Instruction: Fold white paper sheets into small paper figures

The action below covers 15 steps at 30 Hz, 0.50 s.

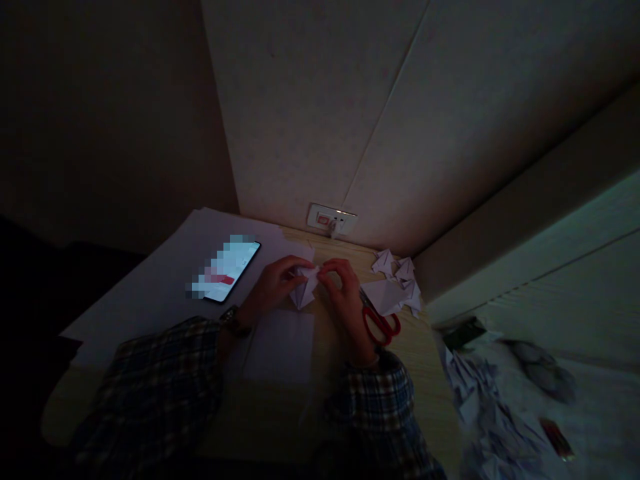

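A small folded piece of white paper (303,293) is held up between my two hands over the table. My left hand (273,283) pinches its left side between thumb and fingers. At its upper right corner, my right hand (343,287) has thumb and fingertips closed on the paper's edge. Just beneath lies a flat white sheet (280,347). Red-handled scissors (381,327) rest right of my right wrist, their blades partly hidden by that hand. A lit phone (227,273) lies on large white sheets (165,273) to the left.
Several folded paper pieces (395,267) sit at the table's back right, beside a folded white paper (384,297). A wall socket (331,219) with a plug is behind the table (425,373). Lower right, beyond the table edge, many paper pieces (493,420) lie heaped.
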Each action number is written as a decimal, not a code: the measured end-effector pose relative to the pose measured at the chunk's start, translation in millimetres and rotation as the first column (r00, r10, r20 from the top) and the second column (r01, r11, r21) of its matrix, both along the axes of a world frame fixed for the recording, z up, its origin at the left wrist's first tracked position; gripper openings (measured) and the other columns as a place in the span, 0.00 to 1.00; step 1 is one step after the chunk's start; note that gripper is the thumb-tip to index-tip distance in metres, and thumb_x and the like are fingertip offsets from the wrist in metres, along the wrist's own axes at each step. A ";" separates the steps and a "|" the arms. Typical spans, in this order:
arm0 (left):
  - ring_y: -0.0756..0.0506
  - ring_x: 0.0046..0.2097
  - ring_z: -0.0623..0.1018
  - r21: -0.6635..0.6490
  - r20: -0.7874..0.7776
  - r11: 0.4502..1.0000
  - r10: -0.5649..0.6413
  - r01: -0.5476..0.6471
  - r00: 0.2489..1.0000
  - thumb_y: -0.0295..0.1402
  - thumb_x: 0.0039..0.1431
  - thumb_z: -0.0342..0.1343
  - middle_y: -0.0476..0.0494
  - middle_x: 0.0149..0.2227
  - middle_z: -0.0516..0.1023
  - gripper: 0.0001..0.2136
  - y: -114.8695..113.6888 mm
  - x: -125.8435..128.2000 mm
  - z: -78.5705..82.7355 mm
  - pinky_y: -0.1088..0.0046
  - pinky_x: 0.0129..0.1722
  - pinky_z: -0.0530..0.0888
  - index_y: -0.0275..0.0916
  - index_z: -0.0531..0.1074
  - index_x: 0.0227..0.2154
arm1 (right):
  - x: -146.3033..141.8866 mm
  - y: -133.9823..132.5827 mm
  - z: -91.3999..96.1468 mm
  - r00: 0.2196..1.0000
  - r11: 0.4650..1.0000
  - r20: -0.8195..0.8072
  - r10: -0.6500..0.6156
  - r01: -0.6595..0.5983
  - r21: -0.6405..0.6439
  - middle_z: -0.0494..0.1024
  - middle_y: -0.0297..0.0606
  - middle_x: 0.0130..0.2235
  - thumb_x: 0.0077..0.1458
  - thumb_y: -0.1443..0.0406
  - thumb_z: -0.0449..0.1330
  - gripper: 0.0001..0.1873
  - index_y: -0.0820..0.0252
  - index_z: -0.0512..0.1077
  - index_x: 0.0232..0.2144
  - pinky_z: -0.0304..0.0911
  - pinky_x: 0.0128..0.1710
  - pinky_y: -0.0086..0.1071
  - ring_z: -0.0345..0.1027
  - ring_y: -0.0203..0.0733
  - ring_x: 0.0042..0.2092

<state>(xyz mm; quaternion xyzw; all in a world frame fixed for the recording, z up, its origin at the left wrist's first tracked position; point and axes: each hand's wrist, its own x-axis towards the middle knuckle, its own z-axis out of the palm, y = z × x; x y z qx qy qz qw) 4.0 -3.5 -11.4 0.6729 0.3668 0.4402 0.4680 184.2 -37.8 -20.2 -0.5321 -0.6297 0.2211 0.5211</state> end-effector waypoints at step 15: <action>0.43 0.39 0.79 -0.053 0.044 0.997 -0.050 0.053 0.998 0.38 0.53 0.63 0.41 0.41 0.83 0.13 -0.4 -1.6 2.7 0.71 0.39 0.75 0.38 0.81 0.40 | 2.9 -5.6 8.0 0.998 0.998 0.015 0.065 -0.065 -0.018 0.75 0.36 0.45 0.61 0.59 0.58 0.06 0.52 0.72 0.33 0.62 0.57 0.45 0.69 0.45 0.51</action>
